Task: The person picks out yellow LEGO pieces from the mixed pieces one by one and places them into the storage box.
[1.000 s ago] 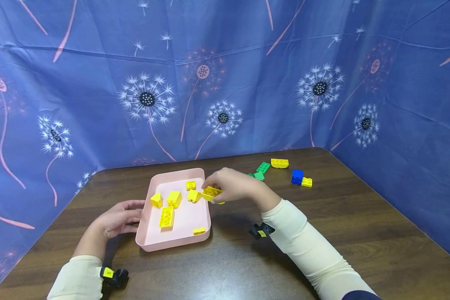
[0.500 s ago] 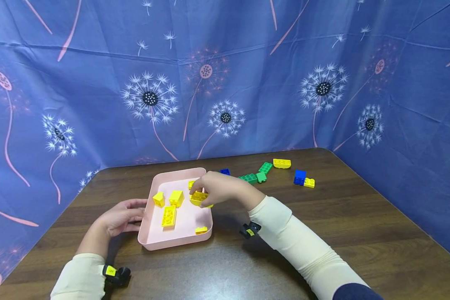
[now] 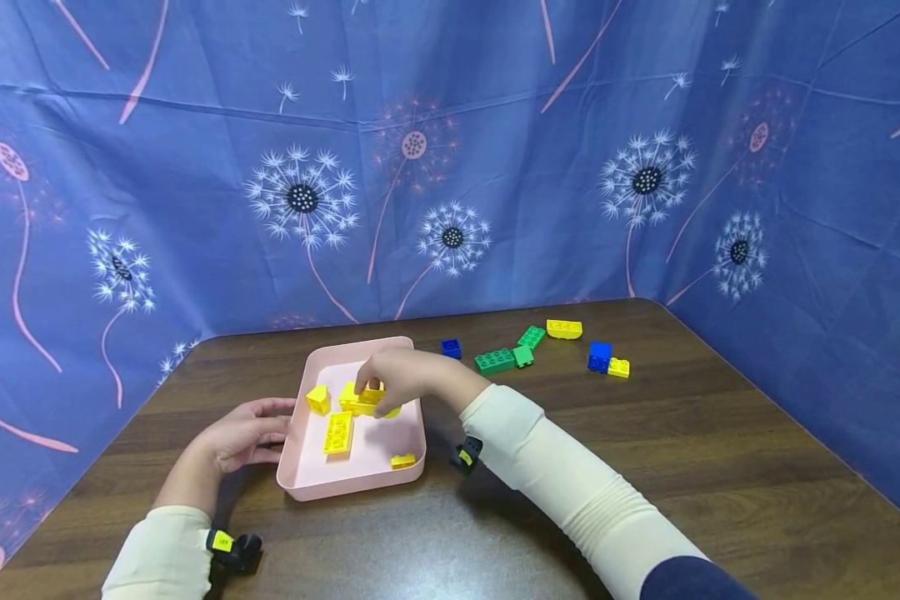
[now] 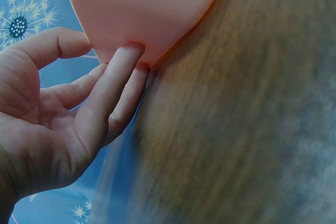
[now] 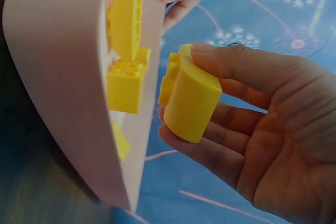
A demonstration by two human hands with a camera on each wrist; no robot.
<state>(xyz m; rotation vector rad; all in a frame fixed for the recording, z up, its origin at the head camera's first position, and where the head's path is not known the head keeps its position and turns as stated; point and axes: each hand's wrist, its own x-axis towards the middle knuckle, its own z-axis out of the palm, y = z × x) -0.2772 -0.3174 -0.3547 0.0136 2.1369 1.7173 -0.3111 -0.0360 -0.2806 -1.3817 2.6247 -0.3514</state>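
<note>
My right hand [image 3: 401,377] is over the pink tray [image 3: 348,485], pinching a yellow building block [image 5: 191,98] with a rounded side and studs between thumb and fingers. In the right wrist view the block is held above the tray's contents. Inside the tray lie several loose yellow blocks, among them a long studded one [image 3: 337,433], a sloped one [image 3: 318,399] and a small flat one [image 3: 402,461]. Others are partly hidden by the right hand. My left hand [image 3: 243,435] touches the tray's left outer wall with extended fingers, as the left wrist view [image 4: 68,98] also shows.
On the brown table [image 3: 532,500], beyond the tray's right, lie a small blue block [image 3: 451,348], green blocks [image 3: 495,361] and a yellow rounded block [image 3: 564,329]. Farther right a blue block [image 3: 600,356] touches a small yellow one [image 3: 618,367]. A blue patterned cloth [image 3: 495,125] hangs behind.
My right hand has carried the yellow block leftward from the tray's right rim to over its middle. The left hand stays at the tray's left wall.
</note>
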